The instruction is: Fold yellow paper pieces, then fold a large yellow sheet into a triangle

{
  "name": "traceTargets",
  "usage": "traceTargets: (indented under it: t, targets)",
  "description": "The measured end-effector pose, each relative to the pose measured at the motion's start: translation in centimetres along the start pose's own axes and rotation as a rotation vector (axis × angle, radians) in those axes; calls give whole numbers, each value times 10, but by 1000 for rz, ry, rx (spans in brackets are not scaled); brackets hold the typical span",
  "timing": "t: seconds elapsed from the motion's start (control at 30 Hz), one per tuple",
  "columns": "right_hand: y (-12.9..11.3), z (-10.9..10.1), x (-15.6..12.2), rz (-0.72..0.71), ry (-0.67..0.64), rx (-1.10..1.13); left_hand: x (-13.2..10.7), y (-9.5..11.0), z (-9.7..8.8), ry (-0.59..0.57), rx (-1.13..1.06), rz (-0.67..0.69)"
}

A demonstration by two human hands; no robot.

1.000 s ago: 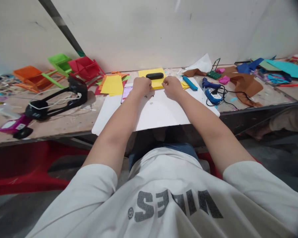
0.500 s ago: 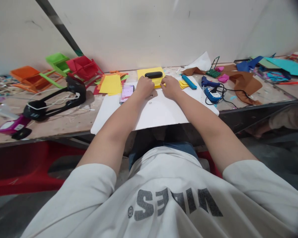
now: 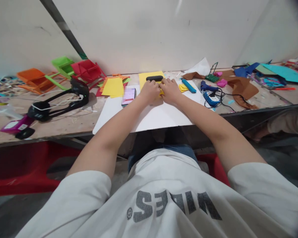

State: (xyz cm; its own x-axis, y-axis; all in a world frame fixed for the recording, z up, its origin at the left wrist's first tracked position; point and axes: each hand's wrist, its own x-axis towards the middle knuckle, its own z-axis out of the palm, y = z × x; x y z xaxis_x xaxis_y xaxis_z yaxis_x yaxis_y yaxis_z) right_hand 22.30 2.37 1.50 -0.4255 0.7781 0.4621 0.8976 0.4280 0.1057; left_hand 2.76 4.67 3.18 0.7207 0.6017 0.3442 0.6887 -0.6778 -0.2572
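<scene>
My left hand (image 3: 149, 91) and my right hand (image 3: 170, 90) are side by side, almost touching, on a white sheet (image 3: 149, 115) lying on the worktable. Both have curled fingers pressed on a small piece of yellow paper (image 3: 161, 93) that shows between them. Just beyond the knuckles a larger yellow sheet (image 3: 146, 76) lies with a black oblong case (image 3: 154, 78) on top. A phone (image 3: 128, 96) rests left of my left hand.
Yellow and orange paper squares (image 3: 113, 86) lie at the left, with a black stand (image 3: 57, 102) and small red, green and orange model chairs (image 3: 62, 71). To the right are a blue marker (image 3: 189, 86), a blue glue gun (image 3: 210, 92) with cord, and brown fabric (image 3: 242, 87).
My two hands have drawn together from a short gap until they nearly touch, closing over the yellow paper. The view has shifted slightly.
</scene>
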Motion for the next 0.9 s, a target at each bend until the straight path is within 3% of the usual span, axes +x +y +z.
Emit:
traceTargets:
  t: [0.07,0.2,0.43,0.63,0.9]
  targets:
    - [-2,-4,-8,-25,-15,-48,-6,16,-6,-49,52,-4]
    - [0,-4,-21,-60,-49,-101,-22,34,-11,-29,11,-88]
    - [-8,-5,-16,-2,-148,-153,-29,3,-6,-92,5,-306]
    - [-8,-9,-12,57,-88,-129,-26,-2,-14,-108,12,-285]
    - [-4,-25,-19,-33,-171,-216,-33,3,-32,-154,-30,-199]
